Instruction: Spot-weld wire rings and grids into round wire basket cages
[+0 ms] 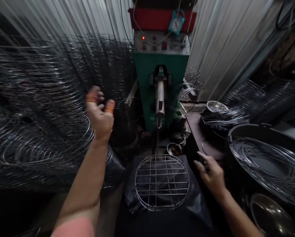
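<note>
Corrugated walling (216, 36) behind, wire grid (162, 190) on dark cloth (198, 205) — left hand (99, 115) and right hand (213, 174) off it, grips loosely parted.

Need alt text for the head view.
A round wire grid lies on dark cloth before a green machine. The left hand, wearing orange finger bands, is raised near stacked wirework; the right hand hovers beside the grid.
</note>
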{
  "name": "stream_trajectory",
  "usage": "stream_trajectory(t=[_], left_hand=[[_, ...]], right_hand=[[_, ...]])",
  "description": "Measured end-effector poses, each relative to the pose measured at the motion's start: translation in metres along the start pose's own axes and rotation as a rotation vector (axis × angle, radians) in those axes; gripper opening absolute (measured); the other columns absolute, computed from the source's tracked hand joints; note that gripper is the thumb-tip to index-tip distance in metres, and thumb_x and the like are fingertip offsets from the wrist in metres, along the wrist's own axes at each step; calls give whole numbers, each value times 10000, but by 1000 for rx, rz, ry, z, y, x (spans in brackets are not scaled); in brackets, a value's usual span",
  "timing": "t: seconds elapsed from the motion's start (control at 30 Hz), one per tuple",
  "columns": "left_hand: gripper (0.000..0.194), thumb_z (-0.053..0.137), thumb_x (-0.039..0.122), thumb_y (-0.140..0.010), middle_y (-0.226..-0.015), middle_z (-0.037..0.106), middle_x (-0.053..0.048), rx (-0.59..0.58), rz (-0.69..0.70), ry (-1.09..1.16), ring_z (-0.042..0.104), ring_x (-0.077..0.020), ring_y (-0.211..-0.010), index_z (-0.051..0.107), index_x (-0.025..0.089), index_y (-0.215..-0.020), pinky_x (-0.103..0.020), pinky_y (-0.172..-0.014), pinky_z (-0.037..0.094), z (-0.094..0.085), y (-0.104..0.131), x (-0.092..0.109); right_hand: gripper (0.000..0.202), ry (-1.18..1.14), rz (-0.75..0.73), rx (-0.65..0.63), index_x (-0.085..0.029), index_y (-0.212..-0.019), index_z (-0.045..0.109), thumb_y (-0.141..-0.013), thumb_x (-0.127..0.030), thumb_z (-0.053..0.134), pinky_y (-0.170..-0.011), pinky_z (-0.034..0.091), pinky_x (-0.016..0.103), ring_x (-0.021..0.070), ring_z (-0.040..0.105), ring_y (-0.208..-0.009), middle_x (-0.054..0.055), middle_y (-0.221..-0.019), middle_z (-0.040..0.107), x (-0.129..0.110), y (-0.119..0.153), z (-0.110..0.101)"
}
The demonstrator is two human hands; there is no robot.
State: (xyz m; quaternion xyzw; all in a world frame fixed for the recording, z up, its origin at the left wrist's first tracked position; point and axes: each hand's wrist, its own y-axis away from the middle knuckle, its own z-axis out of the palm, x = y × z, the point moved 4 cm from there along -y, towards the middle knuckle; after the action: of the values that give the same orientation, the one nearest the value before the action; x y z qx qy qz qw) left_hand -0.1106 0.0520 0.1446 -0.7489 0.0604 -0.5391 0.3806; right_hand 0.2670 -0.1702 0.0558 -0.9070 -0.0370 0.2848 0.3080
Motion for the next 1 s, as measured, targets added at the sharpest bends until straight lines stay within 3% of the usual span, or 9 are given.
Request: stream_trajectory(t=[0.2,0.3,0.4,0.53,0.77,0.9,1.0], left_hand=[[579,524,100,-749,-1316,457,-237,-198,-193,-575,387,-338,-1269,403,44,-1313,-464,-1048,320,67,-41,-82],[509,547,137,-729,-1148,592,-232,-330,-292,-667,516,-365,-1132,503,67,-1231,-483,-918,421,81,-56,-113],[319,519,198,-777,-1005,665,-180,-381,-297,-660,593,-327,-1008,623,118,-1068,-419,-855,451,82,-59,-124],[312,439,271,-856,-1031,666,-135,-318,-131,-633,597,-274,-1000,641,149,-1060,-341,-847,437,76,-62,-111],[300,422,304,-898,-837,671,-54,-188,67,-512,638,-181,-777,633,163,-1058,-278,-766,454,49,-73,-49],[263,448,283,-896,-936,679,-44,-158,136,-328,619,-95,-635,635,152,-1028,-211,-632,459,12,-42,-9],[243,487,308,-876,-957,674,-47,-38,24,-69,603,-72,-554,625,150,-997,-167,-449,391,-25,5,10]], right_hand=[[352,-141,222,-132,-224,-1133,641,-888,-418,480,-776,558,307,221,660,-942,81,-1045,679,34,50,72],[321,-220,305,-134,-217,-1058,683,-893,-403,480,-814,552,314,224,662,-945,86,-1020,691,41,55,85],[311,-279,288,-187,-200,-1035,693,-870,-403,525,-817,549,329,235,663,-930,98,-999,696,40,42,88],[301,-345,236,-276,-190,-1028,689,-850,-396,560,-801,543,323,231,660,-912,99,-977,697,38,26,92],[329,-353,303,-270,-201,-976,709,-893,-406,465,-791,541,334,227,666,-900,104,-974,702,41,28,98],[347,-284,278,-302,-214,-956,715,-886,-418,443,-794,543,361,237,668,-886,96,-947,708,40,20,96],[349,-217,241,-244,-194,-1020,695,-883,-403,451,-815,535,376,243,658,-915,109,-989,696,31,11,80]])
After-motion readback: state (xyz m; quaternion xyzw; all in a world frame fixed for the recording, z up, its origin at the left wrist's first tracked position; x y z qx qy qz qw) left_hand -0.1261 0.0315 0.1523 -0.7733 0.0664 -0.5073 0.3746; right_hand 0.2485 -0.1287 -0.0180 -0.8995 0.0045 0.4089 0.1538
